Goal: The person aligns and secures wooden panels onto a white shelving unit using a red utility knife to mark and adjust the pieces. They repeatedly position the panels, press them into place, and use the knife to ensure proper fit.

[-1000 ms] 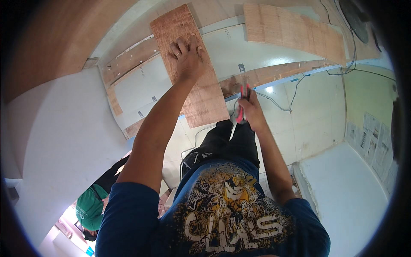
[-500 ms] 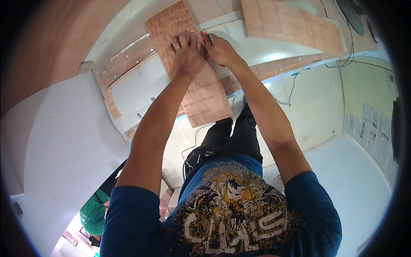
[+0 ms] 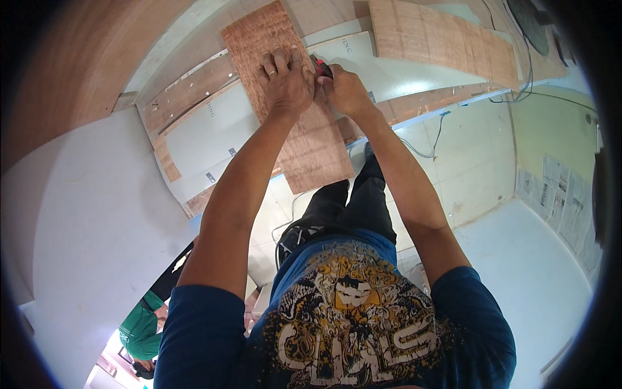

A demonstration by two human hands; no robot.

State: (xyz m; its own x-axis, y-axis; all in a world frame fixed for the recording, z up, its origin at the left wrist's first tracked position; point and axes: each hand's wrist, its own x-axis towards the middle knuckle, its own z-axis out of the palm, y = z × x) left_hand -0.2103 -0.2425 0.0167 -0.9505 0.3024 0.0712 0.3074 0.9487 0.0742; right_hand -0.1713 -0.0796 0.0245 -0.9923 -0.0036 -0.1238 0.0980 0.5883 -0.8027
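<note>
A long reddish-brown plywood board [image 3: 315,150] lies at a slant across the work surface, its near end jutting over the front edge. My left hand [image 3: 285,83] rests flat on the board's upper half, fingers spread, a ring on one of them. Against the board's right edge, my right hand [image 3: 345,91] is closed around a small red-and-black tool [image 3: 323,68] that looks like a utility knife. The tool's tip points away from me beside the board; its working end is too small to make out clearly.
Another plywood piece [image 3: 447,42] lies at the far right, near a dark cable [image 3: 532,68]. White printed sheets [image 3: 210,126] with wooden strips are under the board. A white panel [image 3: 84,214] stands at left. A person in green [image 3: 139,330] is at lower left.
My right hand has shifted slightly right and turned, so more of the red-and-black tool's front shows. The left hand stays on the board. The person in green has moved a little lower.
</note>
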